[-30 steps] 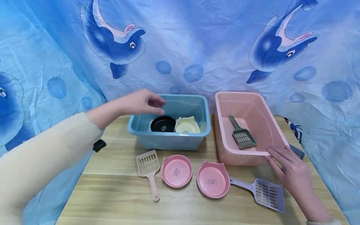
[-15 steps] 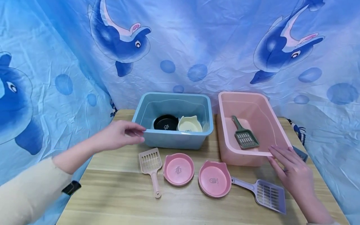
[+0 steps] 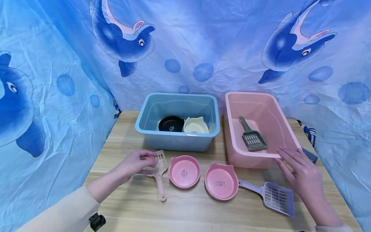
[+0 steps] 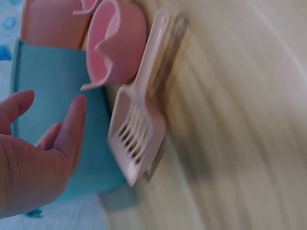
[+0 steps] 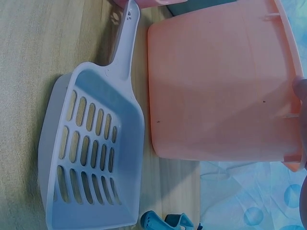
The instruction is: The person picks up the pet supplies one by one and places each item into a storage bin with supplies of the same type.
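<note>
Near pink scoop (image 3: 158, 174), left hand (image 3: 134, 166), fingers parted

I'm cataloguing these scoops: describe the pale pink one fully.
The pale pink scoop looks plastic, with a slotted, rimmed pan and slim handle ending in a paw-like mark. It lies on the table, handle toward the near side, beside a pink bowl. The left hand hovers near its pan, seemingly not touching.

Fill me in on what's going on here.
A person's empty left hand hovers over a pale pink scoop. The right hand grips the near rim of the pink bin, which has a green scoop inside. The blue bin holds a black dish and a cream dish. Two pink dishes and a purple scoop lie on the table in front of the bins.
</note>
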Available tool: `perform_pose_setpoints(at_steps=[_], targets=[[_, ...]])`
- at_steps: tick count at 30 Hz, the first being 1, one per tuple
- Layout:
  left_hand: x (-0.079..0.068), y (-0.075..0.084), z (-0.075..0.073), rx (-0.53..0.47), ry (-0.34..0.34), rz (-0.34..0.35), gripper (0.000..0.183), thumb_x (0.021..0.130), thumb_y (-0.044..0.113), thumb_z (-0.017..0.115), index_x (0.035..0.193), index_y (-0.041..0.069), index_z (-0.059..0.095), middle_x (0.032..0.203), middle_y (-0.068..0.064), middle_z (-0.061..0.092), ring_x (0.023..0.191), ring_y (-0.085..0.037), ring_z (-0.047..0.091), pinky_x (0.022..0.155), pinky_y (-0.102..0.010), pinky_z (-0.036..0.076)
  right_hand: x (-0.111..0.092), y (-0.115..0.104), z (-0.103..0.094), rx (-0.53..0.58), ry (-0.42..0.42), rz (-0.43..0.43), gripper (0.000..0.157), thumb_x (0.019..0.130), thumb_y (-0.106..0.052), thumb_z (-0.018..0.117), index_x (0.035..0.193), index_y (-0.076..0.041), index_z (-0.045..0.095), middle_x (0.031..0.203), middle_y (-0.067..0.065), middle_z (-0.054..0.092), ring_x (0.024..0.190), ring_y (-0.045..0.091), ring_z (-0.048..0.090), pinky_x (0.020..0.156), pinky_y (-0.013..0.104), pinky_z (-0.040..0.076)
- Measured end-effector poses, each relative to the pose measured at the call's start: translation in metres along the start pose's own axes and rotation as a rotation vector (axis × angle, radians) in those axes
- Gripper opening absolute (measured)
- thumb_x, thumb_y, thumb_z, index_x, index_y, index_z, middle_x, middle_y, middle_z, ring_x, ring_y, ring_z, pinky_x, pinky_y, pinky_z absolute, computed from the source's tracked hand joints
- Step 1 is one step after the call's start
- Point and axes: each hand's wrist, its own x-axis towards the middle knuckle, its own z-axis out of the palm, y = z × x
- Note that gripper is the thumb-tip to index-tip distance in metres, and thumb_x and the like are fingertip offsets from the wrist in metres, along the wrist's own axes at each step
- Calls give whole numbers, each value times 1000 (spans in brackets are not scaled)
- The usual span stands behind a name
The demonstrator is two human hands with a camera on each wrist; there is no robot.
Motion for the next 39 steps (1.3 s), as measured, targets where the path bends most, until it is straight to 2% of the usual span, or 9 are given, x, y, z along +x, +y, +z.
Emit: perform_pose_setpoints(at_steps=[4, 9, 12, 17, 24, 30, 39], targets=[[12, -9, 16, -52, 4, -47, 52, 98, 10, 74, 144, -8, 57, 124, -25, 69, 109, -31, 73, 91, -45, 64, 0, -1, -2, -7, -30, 14, 65, 109, -62, 49, 126, -7, 79, 121, 17, 78, 103, 46, 73, 127, 37, 33], [27, -9, 29, -58, 49, -75, 49, 96, 7, 75, 141, -7, 60, 120, -20, 72, 110, -34, 73, 90, -42, 65, 2, -3, -4, -9, -56, 25, 68, 109, -63, 47, 125, -6, 79, 121, 18, 77, 104, 48, 73, 128, 38, 32], [36, -8, 33, -54, 31, -73, 50, 96, 6, 76, 141, -8, 59, 122, -19, 72, 113, -36, 73, 92, -44, 64, 3, -3, -4, -6, -53, 29, 67, 109, -63, 48, 126, -6, 79, 121, 19, 77, 103, 48, 73, 127, 40, 33], [45, -12, 41, -53, -4, -91, 48, 95, 4, 77, 139, -8, 61, 121, -23, 73, 107, -32, 74, 91, -44, 64, 2, -2, -5, -17, -101, 46, 65, 110, -60, 48, 128, -4, 77, 123, 20, 76, 106, 49, 71, 128, 42, 32], [51, -16, 52, -66, 4, -121, 43, 95, -1, 74, 135, -10, 62, 116, -23, 71, 101, -30, 75, 85, -39, 66, 1, 0, -4, -12, -94, 48, 62, 109, -58, 51, 130, -6, 77, 122, 20, 77, 105, 48, 72, 127, 42, 33], [55, -17, 55, -54, 16, -146, 41, 93, -3, 76, 131, -9, 64, 114, -22, 71, 96, -29, 76, 82, -38, 66, 1, 0, -4, -15, -95, 47, 63, 110, -59, 50, 130, -6, 77, 122, 20, 77, 105, 48, 72, 127, 45, 35], [60, -18, 62, 55, 77, -125, 35, 84, -6, 83, 115, -6, 67, 97, -16, 74, 83, -26, 77, 76, -37, 67, 2, -2, -3, -7, -58, 40, 63, 109, -60, 50, 128, -7, 78, 120, 19, 77, 102, 49, 73, 127, 42, 35]])
